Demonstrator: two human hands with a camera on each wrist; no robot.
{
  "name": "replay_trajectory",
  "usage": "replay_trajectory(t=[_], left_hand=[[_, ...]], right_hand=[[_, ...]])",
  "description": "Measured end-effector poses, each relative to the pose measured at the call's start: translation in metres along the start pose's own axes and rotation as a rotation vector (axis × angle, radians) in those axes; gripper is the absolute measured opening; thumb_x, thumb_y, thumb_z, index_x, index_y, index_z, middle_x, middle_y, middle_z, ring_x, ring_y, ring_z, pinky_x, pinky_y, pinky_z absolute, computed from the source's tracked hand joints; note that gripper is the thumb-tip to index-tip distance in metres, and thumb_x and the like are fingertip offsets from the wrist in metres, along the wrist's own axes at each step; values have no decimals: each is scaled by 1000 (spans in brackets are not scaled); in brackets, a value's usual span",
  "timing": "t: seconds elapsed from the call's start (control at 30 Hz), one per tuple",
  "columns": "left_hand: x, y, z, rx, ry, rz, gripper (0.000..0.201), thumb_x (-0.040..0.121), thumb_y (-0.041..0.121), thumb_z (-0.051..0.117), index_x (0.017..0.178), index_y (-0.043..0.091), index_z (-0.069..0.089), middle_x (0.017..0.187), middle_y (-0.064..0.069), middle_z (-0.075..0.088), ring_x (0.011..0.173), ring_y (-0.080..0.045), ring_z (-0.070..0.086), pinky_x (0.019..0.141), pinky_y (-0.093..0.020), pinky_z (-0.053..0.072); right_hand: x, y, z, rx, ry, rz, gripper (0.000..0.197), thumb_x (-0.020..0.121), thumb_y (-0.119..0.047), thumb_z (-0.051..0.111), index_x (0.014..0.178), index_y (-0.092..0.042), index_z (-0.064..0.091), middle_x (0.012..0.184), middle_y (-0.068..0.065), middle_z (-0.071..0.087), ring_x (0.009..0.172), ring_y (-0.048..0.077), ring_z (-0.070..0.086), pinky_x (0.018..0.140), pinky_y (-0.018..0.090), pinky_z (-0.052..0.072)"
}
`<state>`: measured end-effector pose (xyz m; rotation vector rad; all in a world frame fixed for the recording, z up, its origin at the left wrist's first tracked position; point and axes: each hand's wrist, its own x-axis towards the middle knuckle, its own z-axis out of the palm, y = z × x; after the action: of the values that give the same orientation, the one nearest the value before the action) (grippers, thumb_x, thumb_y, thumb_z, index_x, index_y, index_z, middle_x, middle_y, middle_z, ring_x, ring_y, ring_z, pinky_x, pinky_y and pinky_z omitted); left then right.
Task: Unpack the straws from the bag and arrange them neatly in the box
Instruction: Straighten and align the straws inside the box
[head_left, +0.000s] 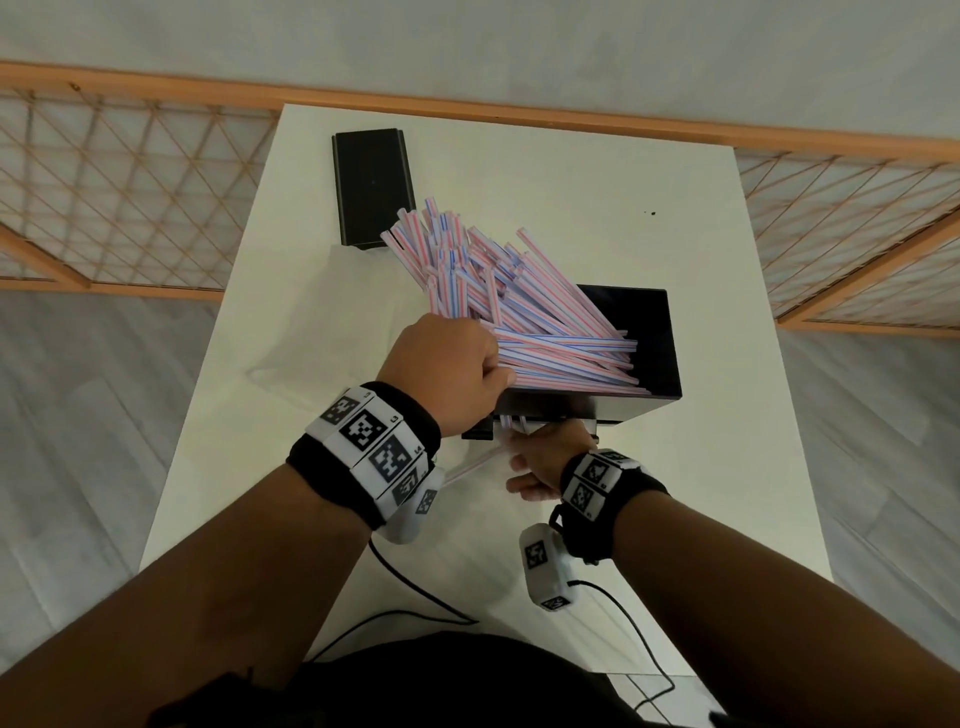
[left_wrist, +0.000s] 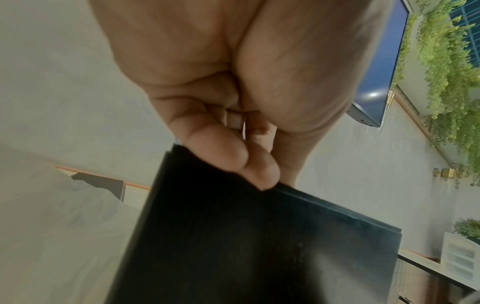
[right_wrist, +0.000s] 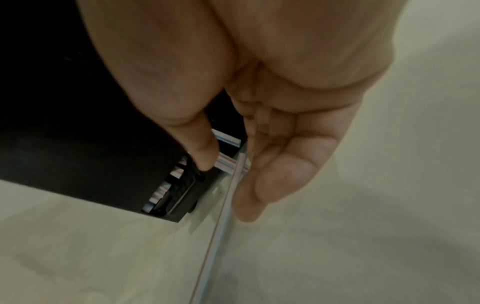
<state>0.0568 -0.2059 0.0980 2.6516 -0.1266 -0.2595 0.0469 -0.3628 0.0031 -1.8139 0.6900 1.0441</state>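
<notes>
Striped straws fan leftward from box.

The black box sits at the middle of the white worktop, its mouth crowded by a fan of striped straws leaning out toward 11 o'clock; only the box's 3 o'clock end shows open room inside. The left hand blocks the box's 9 o'clock side and the right hand its 6 o'clock side. A black lid lies at 11 o'clock. Bare worktop lies open at 1 to 3 o'clock and along 9 o'clock
</notes>
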Motion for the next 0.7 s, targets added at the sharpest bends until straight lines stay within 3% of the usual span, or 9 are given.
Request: replay_trajectory(t=[0.1, 0.2, 0.3, 0.37, 0.43, 0.53, 0.7], left_hand=[[0, -1, 1, 4, 4, 5, 38, 95, 39, 67, 71, 9, 68, 54, 6, 47, 50, -10, 43, 51, -22, 27], [0, -2, 1, 9, 9, 17, 38, 95, 39, 66, 69, 11, 65, 54, 8, 46, 50, -8, 42, 52, -22, 27], [0, -4, 2, 6, 17, 24, 38, 95, 38, 66, 66, 14, 62, 53, 8, 43, 49, -8, 40, 52, -23, 27], [1, -5, 2, -4, 19, 30, 39, 95, 37, 67, 65, 13, 62, 52, 8, 42, 49, -8, 40, 52, -24, 27], [2, -5, 2, -8, 12, 38, 39, 95, 36, 67, 66, 10, 64, 52, 7, 42, 48, -8, 39, 51, -22, 26], [1, -4, 2, -4, 10, 49, 38, 95, 36, 66, 69, 8, 67, 53, 7, 42, 49, -7, 38, 51, -23, 26], [-2, -6, 4, -30, 40, 65, 38, 95, 34, 66, 69, 6, 67, 57, 0, 51, 52, -16, 46, 54, -27, 32]], right_hand=[[4, 1, 3, -63, 77, 10, 33, 93, -32, 66, 100, 1, 64, 76, 8, 72, 53, 18, 71, 57, 34, 62], [2, 6, 0, -314, 157, -67, 24, 89, -24, 59, 96, -2, 65, 68, 11, 74, 60, 21, 74, 64, 40, 63], [-3, 9, 1, -920, 118, -428, 21, 85, -30, 57, 97, -16, 65, 95, 7, 73, 93, 26, 69, 81, 33, 57], [-7, 8, 9, -1106, 10, -601, 24, 90, -35, 56, 113, -30, 62, 113, 2, 67, 108, 25, 62, 89, 33, 51], [-3, 3, 22, -1252, -88, -693, 33, 95, -32, 51, 126, -34, 58, 127, 0, 63, 117, 25, 58, 94, 35, 47], [4, -2, 43, -1478, -123, -718, 31, 99, -26, 47, 127, -27, 60, 127, 3, 63, 115, 29, 60, 92, 39, 50], [-2, -5, 50, -1653, -119, -712, 26, 100, -15, 44, 114, -13, 66, 116, 9, 66, 107, 31, 64, 85, 39, 51]])
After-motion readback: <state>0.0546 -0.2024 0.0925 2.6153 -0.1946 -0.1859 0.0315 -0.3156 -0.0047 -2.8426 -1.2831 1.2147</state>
